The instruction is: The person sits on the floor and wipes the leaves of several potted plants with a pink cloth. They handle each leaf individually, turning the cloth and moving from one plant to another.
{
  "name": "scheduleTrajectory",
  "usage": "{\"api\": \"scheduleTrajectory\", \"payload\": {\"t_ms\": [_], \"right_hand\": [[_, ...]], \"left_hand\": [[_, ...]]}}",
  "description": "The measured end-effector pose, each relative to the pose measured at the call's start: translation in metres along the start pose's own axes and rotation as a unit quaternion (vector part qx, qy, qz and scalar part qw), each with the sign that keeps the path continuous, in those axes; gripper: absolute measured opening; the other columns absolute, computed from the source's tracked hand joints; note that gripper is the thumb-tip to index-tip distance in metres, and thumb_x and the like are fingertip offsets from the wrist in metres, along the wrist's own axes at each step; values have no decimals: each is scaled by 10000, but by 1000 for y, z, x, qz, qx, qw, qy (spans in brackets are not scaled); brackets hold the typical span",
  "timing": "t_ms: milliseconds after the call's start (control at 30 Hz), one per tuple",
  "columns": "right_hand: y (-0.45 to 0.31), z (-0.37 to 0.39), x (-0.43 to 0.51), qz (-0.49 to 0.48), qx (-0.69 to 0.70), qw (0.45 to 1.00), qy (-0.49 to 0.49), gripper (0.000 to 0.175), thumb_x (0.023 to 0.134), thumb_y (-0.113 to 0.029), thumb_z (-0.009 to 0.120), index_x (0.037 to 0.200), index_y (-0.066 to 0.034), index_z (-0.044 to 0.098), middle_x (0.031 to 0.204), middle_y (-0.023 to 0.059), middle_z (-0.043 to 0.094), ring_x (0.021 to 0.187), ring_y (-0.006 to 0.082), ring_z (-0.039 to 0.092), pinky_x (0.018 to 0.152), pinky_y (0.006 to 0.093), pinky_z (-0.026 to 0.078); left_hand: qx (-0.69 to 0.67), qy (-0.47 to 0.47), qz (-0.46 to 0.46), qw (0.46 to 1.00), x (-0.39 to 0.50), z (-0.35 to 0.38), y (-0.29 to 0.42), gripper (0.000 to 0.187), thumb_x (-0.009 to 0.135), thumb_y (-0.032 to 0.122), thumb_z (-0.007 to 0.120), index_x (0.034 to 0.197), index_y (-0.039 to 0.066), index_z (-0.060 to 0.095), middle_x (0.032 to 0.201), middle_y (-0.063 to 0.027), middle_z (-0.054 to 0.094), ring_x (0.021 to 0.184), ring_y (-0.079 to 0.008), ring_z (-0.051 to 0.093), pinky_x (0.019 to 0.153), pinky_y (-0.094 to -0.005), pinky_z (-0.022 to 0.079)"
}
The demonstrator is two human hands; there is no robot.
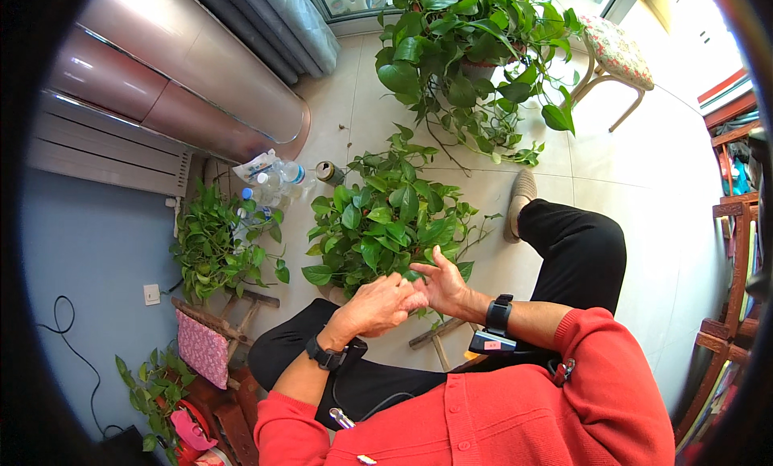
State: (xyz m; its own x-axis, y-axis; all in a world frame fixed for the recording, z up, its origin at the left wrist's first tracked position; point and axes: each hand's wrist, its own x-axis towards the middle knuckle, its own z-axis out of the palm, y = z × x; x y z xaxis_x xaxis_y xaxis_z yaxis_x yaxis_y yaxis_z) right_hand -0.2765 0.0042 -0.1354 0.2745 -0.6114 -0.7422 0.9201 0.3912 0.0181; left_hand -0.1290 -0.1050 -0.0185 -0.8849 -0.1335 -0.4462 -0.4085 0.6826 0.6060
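Both hands meet over the near edge of a leafy pothos plant (386, 224) standing on the floor. My left hand (377, 306) has its fingers curled, and its knuckles touch the fingers of my right hand (448, 285). Thumb and forefinger of the right hand stand apart, with nothing seen between them. A pinkish, blurred patch shows where the hands meet; whether the left fingers hold something cannot be made out. The plant's pot is mostly hidden by leaves and hands. Each wrist wears a black strap.
Left of the plant stand a drink can (329, 173) and several plastic bottles (272, 185). A trailing potted pothos (459, 61) is ahead, beside a floral-cushioned chair (622, 52). Another pothos (217, 242) grows by the wall near a wooden stool (247, 312). A wooden shelf (734, 254) lines the right.
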Motion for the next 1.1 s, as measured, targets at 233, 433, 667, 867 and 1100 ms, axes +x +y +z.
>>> {"api": "scheduleTrajectory", "payload": {"t_ms": [233, 433, 667, 867, 1100], "right_hand": [[2, 17, -10, -83, -98, 987, 100, 961, 921, -733, 403, 1515, 7, 250, 1519, 182, 347, 1337, 329, 425, 1082, 504, 373], [-37, -38, 11, -112, -247, 931, 246, 816, 954, -715, 318, 1325, -2, 460, 1272, 187, 554, 1086, 322, 598, 789, 537, 523], [-70, -81, 51, -259, -452, 817, 249, 524, 902, -325, 639, 1280, 3, 485, 1273, 176, 563, 1192, 326, 524, 979, 488, 419], [-69, -48, 39, -145, -329, 923, 133, 397, 879, -146, 698, 1242, -59, 563, 1259, 109, 591, 1231, 293, 519, 989, 498, 434], [-65, -44, 31, -133, -332, 922, 149, 308, 887, -196, 724, 1150, -69, 625, 1095, 61, 640, 1067, 212, 587, 921, 449, 485]], "left_hand": [[-239, -26, 72, 968, -13, -44, -9, 326, 813, 165, 618, 1123, 74, 659, 1033, -135, 620, 1002, -286, 600, 903, -366, 482], [-292, 117, -21, 949, -30, -72, -19, 354, 860, 184, 705, 1169, 22, 646, 1080, -76, 629, 1000, -194, 614, 907, -315, 484], [-274, 170, -54, 945, -23, -70, -19, 356, 854, 173, 703, 1147, -15, 629, 1054, -95, 611, 942, -216, 602, 872, -316, 482], [-267, 221, -76, 935, -9, -68, -17, 337, 859, 160, 703, 1117, -42, 622, 1043, -102, 610, 926, -195, 582, 860, -323, 477], [-129, 281, -8, 951, 16, -59, -5, 394, 850, 143, 701, 1208, 1, 616, 1137, -144, 625, 1017, -294, 607, 906, -363, 487]]}}
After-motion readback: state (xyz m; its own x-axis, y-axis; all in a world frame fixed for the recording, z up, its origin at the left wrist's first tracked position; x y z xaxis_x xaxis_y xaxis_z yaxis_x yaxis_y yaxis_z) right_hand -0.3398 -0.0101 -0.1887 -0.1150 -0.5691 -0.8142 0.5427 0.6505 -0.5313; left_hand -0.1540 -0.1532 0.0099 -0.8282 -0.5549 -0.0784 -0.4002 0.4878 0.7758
